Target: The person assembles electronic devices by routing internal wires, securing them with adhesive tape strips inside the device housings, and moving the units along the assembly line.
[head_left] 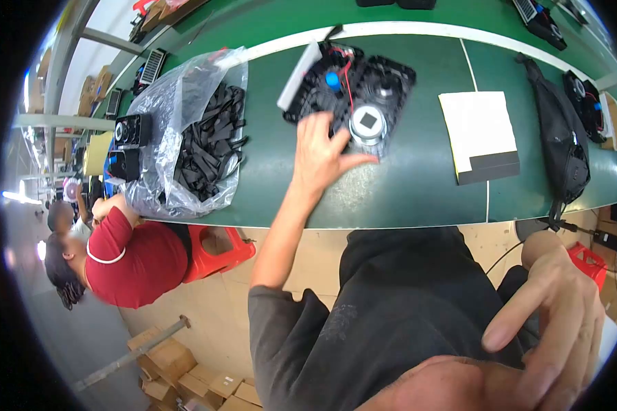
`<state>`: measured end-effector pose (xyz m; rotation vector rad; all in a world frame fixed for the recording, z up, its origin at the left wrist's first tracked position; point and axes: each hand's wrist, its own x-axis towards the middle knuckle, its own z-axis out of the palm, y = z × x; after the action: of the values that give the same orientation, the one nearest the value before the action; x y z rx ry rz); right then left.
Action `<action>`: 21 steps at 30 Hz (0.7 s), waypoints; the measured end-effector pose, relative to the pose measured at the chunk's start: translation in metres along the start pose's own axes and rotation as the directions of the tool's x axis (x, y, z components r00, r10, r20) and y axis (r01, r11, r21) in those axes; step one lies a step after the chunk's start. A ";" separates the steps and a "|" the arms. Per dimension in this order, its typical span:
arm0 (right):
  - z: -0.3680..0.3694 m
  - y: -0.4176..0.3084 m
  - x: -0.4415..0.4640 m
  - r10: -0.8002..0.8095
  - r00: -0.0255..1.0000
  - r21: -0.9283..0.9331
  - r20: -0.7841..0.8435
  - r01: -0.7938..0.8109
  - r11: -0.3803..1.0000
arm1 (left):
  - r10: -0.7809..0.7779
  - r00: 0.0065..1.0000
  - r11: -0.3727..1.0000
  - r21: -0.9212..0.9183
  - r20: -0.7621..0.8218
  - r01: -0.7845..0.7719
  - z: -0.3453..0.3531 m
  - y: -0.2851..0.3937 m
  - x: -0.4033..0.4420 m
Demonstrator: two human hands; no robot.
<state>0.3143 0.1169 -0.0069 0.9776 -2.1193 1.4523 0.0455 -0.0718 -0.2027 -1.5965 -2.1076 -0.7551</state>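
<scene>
An opened black plastic housing (384, 79) lies on the green table (404, 198), with a blue round part (333, 81), red wires and a silver round speaker (368, 125) in it. A white-grey panel (299, 77) stands along its left edge. My left hand (320, 152) is at the housing's lower edge, fingers spread, fingertips touching or just over its left half, thumb below the speaker. Close to the camera at the lower right, my right hand (555, 315) is raised off the table, its fingers apart and nothing visible in it.
A clear plastic bag (161, 103) of black straps (212, 144) lies left, beside black units (131, 130). To the right are a white sheet (480, 123) and a black pouch (559, 130). A person in red (140, 264) sits at left near a red stool (219, 257).
</scene>
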 end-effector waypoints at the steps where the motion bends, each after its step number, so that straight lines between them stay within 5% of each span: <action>1: 0.002 0.003 0.001 -0.004 1.000 0.017 -0.001 0.004 1.000 | 0.008 0.999 1.000 0.014 -0.035 -0.007 0.006 -0.013 0.006; 9: -0.012 0.009 0.007 -0.072 0.995 0.151 -0.063 0.080 0.985 | 0.105 0.958 0.972 0.229 -0.265 -0.043 0.057 -0.146 0.113; 13: -0.041 0.045 -0.004 0.065 0.930 0.112 -0.363 -0.025 0.993 | 0.075 0.933 0.944 0.326 -0.353 0.048 0.102 -0.203 0.173; 14: -0.051 0.077 -0.025 0.140 0.861 -0.225 -0.490 -0.280 0.933 | 0.027 0.937 0.939 0.330 -0.349 0.095 0.111 -0.211 0.183; 17: -0.127 0.205 0.046 0.089 0.911 -0.658 -0.403 -0.356 0.663 | -0.011 0.971 0.941 0.325 -0.238 0.091 0.134 -0.232 0.197; 18: -0.146 0.247 0.048 0.163 0.893 -0.762 -0.419 -0.443 0.472 | -0.007 0.970 0.945 0.317 -0.241 0.086 0.137 -0.234 0.199; 21: -0.202 0.391 0.009 0.115 0.956 -0.963 -0.269 -0.266 -0.045 | -0.018 0.999 0.904 0.426 -0.028 0.028 0.107 -0.214 0.207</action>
<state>0.0097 0.3860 -0.1760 -0.0785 -2.3993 -0.3475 -0.2162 0.1069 -0.2016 -1.3171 -2.0946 -0.2827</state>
